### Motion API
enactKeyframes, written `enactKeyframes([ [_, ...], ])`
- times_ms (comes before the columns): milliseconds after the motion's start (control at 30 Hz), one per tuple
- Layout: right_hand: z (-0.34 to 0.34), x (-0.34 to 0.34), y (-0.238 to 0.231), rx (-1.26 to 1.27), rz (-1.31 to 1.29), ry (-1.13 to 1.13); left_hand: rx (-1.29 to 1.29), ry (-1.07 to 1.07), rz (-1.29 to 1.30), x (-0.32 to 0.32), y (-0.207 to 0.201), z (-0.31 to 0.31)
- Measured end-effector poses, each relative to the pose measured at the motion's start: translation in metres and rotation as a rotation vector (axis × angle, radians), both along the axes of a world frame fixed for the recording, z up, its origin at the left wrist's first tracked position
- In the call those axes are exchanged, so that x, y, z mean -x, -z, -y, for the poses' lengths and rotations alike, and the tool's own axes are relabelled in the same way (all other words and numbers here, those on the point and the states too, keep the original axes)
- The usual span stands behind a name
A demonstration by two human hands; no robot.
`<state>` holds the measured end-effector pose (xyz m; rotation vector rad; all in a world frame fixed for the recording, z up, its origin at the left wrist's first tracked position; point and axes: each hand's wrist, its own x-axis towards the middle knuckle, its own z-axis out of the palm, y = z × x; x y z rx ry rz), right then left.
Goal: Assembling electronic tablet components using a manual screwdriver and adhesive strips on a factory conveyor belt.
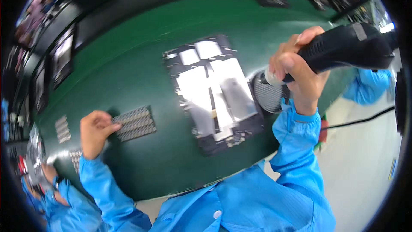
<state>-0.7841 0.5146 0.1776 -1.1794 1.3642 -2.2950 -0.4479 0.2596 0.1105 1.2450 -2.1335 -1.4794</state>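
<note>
My left hand (pixel 97 132) is closed at the left end of a dark gridded tray (pixel 135 123) with rows of small metallic parts. The thumb overlaps the tray's edge, and the other fingers curl in. My right hand (pixel 302 62), raised at the right, grips a black hand-held power tool (pixel 347 47) with a pale nose; its working tip cannot be made out. Between the hands lies a flat black electronic assembly (pixel 253 131) with shiny white rectangular panels and small components along its edges. It is blurred.
A round ribbed grey object (pixel 268 94) sits below the power tool. Smaller parts strips (pixel 63 129) lie at the left of the green table (pixel 171 176). Black racks with more assemblies (pixel 64 56) run along the far side. Other people's blue sleeves (pixel 73 197) show at both sides. A black cable (pixel 360 120) hangs at right.
</note>
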Motion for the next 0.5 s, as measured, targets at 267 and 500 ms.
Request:
enactKeyframes([
  [267,-0.053,0.032,0.028,-0.029,0.045,0.271,0.473,0.061,0.216,0.024,0.004,-0.02],
  [500,-0.053,0.036,0.044,-0.092,0.033,0.263,0.781,0.16,-0.042,0.077,-0.018,-0.087],
])
